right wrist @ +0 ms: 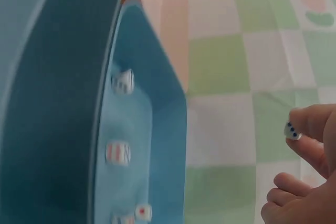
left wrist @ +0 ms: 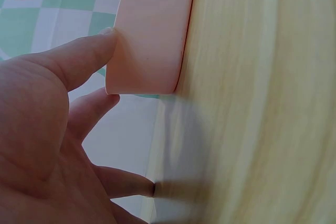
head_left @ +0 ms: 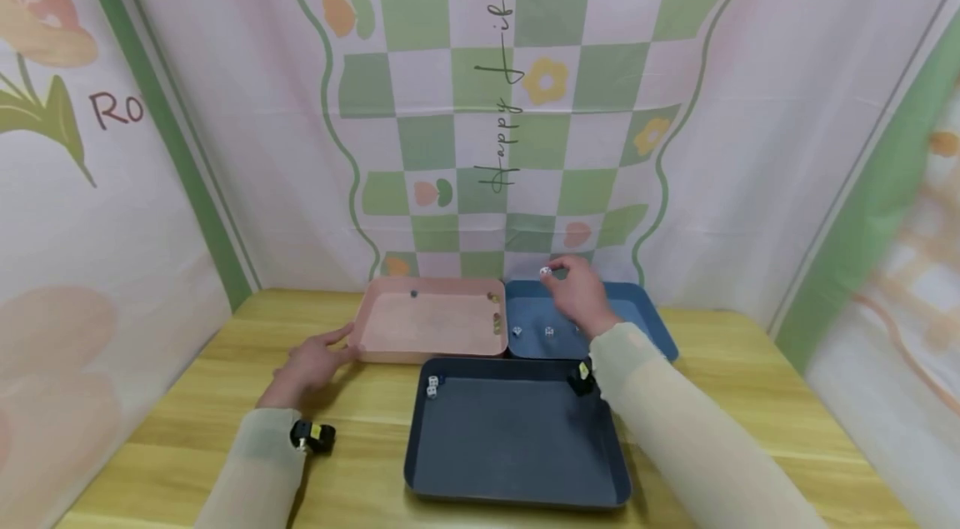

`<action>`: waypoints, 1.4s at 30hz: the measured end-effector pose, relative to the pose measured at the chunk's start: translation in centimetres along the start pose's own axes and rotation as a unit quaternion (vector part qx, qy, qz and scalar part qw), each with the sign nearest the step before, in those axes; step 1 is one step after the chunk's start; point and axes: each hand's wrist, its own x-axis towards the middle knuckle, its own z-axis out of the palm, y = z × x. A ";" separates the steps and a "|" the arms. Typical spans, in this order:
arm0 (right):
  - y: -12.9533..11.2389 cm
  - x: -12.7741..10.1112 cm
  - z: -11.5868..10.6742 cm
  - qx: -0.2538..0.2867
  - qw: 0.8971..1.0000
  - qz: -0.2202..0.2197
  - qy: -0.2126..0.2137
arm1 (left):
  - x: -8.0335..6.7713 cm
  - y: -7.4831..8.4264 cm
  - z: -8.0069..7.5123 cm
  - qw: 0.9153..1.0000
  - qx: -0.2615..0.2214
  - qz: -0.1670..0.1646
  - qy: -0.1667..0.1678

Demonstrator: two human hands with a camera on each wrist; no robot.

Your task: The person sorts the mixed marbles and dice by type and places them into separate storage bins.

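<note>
a person's right hand (head_left: 579, 296) hovers above the light blue tray (head_left: 652, 321), fingertips pinched on a small white die (head_left: 545, 271) with blue pips. more white dice (head_left: 549, 331) lie on that tray's floor below. the left hand (head_left: 311, 362) rests on the wooden table (head_left: 187, 396), fingers spread and relaxed, thumb touching the pink tray's (head_left: 427, 321) corner. a dark blue tray (head_left: 517, 437) sits nearest the person, two dice (head_left: 432, 385) in its far left corner.
</note>
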 end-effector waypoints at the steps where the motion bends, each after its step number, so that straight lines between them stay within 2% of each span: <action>1: 0.3 0.1 -0.3 0.000 1.000 0.002 0.001 | 0.0 0.1 0.0 1.000 0.001 0.000 0.000; 5: 1.2 0.4 -1.1 -0.012 1.000 -0.002 0.009 | -0.1 0.4 -0.2 1.000 0.002 0.001 0.000; 17: 2.4 0.0 -2.0 0.004 1.000 -0.001 0.006 | 0.0 0.3 -0.1 1.000 0.008 0.003 0.001; 24: 3.1 0.1 -1.8 -0.035 0.999 -0.016 0.009 | 0.1 -0.1 0.1 1.000 0.011 -0.004 -0.004; 30: 3.0 0.0 -1.9 -0.040 0.999 -0.017 0.012 | -0.2 0.0 0.0 1.000 0.007 -0.009 -0.007; 36: 3.2 0.1 -1.9 -0.009 1.000 0.001 0.011 | -0.3 0.2 -0.1 1.000 0.008 -0.009 -0.007; 42: 3.3 -0.1 -2.0 0.064 0.996 0.056 0.009 | -0.3 0.1 -0.1 1.000 0.010 -0.008 -0.007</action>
